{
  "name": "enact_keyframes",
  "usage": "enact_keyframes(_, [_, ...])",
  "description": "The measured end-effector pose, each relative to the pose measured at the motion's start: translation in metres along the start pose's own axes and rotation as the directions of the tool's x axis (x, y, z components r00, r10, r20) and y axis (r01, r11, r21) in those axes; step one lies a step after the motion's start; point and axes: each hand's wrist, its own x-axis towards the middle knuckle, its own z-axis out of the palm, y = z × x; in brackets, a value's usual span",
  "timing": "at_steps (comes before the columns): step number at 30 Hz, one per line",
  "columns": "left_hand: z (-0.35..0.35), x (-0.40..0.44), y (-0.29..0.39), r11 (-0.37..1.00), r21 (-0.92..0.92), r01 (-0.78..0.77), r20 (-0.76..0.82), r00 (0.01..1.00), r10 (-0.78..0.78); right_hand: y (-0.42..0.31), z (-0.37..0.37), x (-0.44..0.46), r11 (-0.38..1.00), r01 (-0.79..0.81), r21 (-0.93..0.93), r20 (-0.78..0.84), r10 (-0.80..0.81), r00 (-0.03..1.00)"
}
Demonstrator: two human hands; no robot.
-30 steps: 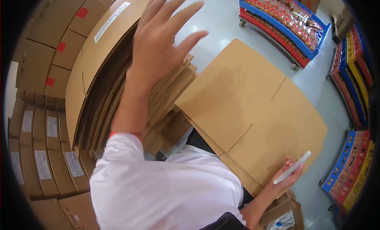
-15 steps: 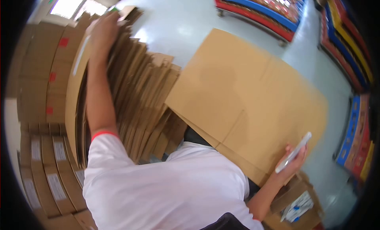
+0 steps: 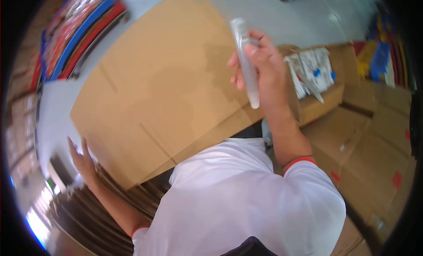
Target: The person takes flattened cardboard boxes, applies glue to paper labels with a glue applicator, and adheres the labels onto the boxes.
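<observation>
A large flat cardboard sheet (image 3: 154, 88), folded in layers along its near side, lies in front of my body. My right hand (image 3: 264, 57) is closed around a slim, whitish translucent stick-shaped object (image 3: 246, 64), holding it above the sheet's right side. Its exact kind is unclear from its blurred outline. At the sheet's left edge, my left hand (image 3: 83, 163) has its fingers spread and holds nothing. Whether it touches the cardboard, I cannot tell.
An open carton (image 3: 328, 101) with white and blue-marked items (image 3: 313, 71) stands at right, beside closed cartons (image 3: 374, 145). Flattened cardboard (image 3: 97, 212) is stacked at lower left. A blue and red rack (image 3: 83, 35) stands at upper left.
My view has turned to the right. My left hand has left the cardboard stack and is now by the sheet's left edge. The right hand has lifted the whitish object.
</observation>
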Motion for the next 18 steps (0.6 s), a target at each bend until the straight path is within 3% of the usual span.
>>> enact_keyframes(1, [0.036, 0.002, -0.038, 0.999, -0.009, 0.034, 0.084, 0.996, -0.034, -0.017, -0.013, -0.004, 0.993, 0.113, -0.03, 0.046, -0.112, 0.993])
enact_keyframes(3, [0.061, 0.003, -0.058, 0.998, -0.017, 0.053, 0.178, 0.983, -0.049, -0.054, -0.046, -0.011, 0.892, 0.396, -0.217, -0.107, -0.425, 0.899])
enact_keyframes(5, [0.061, 0.001, -0.045, 0.893, -0.303, 0.332, 0.192, 0.939, -0.284, -0.091, -0.076, -0.02, 0.804, 0.439, -0.401, -0.265, -0.561, 0.785])
enact_keyframes(6, [0.063, 0.001, -0.039, 0.894, -0.31, 0.322, 0.207, 0.941, -0.268, -0.095, -0.09, -0.027, 0.798, 0.434, -0.418, -0.276, -0.567, 0.776])
enact_keyframes(7, [0.062, 0.0, -0.033, 0.906, -0.302, 0.296, 0.15, 0.953, -0.262, -0.093, -0.106, -0.031, 0.742, 0.247, -0.624, -0.324, -0.533, 0.782])
enact_keyframes(10, [0.068, 0.002, -0.03, 0.938, -0.232, 0.259, 0.036, 0.966, -0.257, -0.049, -0.163, -0.023, 0.488, -0.147, -0.86, -0.341, -0.337, 0.877])
enact_keyframes(12, [0.07, 0.004, -0.033, 0.968, -0.115, 0.224, -0.039, 0.973, -0.229, -0.006, -0.193, -0.013, 0.144, -0.323, -0.935, -0.339, -0.101, 0.935])
enact_keyframes(13, [0.069, 0.004, -0.031, 0.969, -0.112, 0.222, -0.039, 0.973, -0.227, 0.014, -0.196, -0.012, 0.146, -0.324, -0.935, -0.34, -0.099, 0.935])
enact_keyframes(15, [0.063, -0.003, -0.021, 0.984, 0.037, 0.174, -0.131, 0.977, -0.168, 0.044, -0.194, -0.008, -0.017, -0.292, -0.956, -0.287, -0.137, 0.948])
enact_keyframes(18, [0.048, -0.013, 0.005, 0.976, -0.03, 0.218, -0.111, 0.969, -0.22, 0.063, -0.194, 0.0, 0.022, -0.259, -0.966, -0.258, -0.212, 0.943])
